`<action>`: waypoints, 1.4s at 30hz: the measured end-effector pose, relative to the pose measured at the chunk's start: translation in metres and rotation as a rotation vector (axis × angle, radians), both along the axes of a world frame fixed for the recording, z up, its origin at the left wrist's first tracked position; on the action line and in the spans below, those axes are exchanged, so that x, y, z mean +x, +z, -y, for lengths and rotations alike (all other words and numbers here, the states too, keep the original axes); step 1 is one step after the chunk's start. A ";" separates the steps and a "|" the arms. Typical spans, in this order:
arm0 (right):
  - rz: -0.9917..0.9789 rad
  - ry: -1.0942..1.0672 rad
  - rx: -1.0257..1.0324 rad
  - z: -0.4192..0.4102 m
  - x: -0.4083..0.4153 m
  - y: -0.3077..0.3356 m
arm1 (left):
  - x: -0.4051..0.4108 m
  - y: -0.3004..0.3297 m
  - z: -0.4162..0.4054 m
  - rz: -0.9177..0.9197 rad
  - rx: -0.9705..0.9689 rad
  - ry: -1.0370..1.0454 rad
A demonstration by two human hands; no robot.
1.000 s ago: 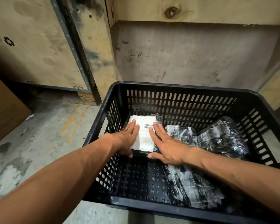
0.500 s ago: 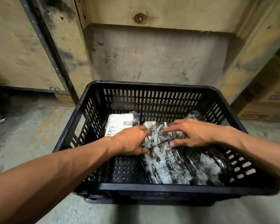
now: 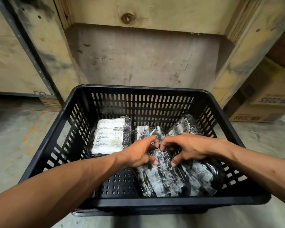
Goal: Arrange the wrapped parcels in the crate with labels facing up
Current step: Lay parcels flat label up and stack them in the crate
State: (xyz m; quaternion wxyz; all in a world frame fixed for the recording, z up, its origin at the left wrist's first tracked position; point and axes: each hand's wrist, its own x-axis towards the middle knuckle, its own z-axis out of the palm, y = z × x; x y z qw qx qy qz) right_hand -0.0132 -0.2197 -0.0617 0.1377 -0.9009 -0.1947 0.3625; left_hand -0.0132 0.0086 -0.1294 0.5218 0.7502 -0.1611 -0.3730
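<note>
black crate (image 3: 155, 90) on concrete floor (image 3: 15, 139) | labelled parcel (image 3: 109, 137) flat at its far-left, label up | left hand (image 3: 139, 154) and right hand (image 3: 186, 148), fingers curled, both grip middle wrapped parcel (image 3: 160, 175) | another parcel (image 3: 186, 125) at far-right, leaning
</note>
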 end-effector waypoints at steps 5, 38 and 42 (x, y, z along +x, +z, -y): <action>0.005 0.026 0.053 -0.001 -0.005 -0.003 | 0.000 -0.007 -0.005 -0.103 -0.057 0.065; 0.343 -0.406 0.940 -0.022 -0.041 0.050 | -0.004 0.089 -0.059 0.265 -0.152 0.178; 0.334 -0.574 0.894 -0.032 -0.037 0.060 | -0.014 0.083 -0.050 0.322 -0.227 0.260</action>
